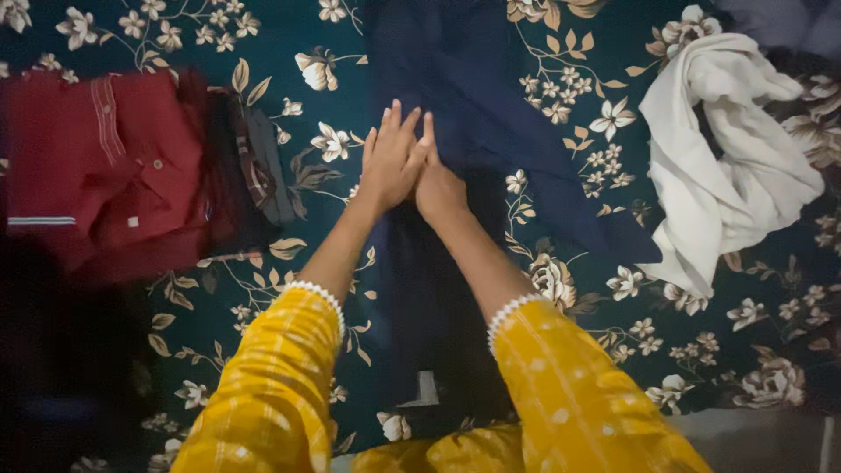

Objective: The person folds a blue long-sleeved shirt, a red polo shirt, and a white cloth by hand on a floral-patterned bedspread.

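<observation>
Navy garment [455, 105]: a dark blue piece of clothing, spread lengthwise on the floral bedspread [263, 44]; it runs from just in front of the person, under both hands, and on past the fingertips to the far edge of view.
Sleeves: yellow patterned sleeves with white scalloped trim at the cuffs, nearest the camera, one on each forearm.
White tag [427, 390]: a small pale label on the near end of the garment, well behind the hands, between the two sleeves.
Left hand [392, 162]: flat, palm down on the dark cloth, fingers straight and slightly spread; it grips nothing.
Right hand [438, 188]: also laid flat on the cloth, touching the left hand along its inner side (the two overlap a little, so its fingers are partly hidden); nothing is clasped in it.
Grip state: both hands open and pressed onto the fabric, side by side.
Red shirt [105, 166]: well to the left of the hands, a red garment with buttons and a pale stripe, lying on a darker piece of clothing.
White cloth [727, 166]: well to the right of the hands, a crumpled cream-white fabric, loosely heaped.
Bedspread: teal with cream flowers and tan leaves, under everything.
</observation>
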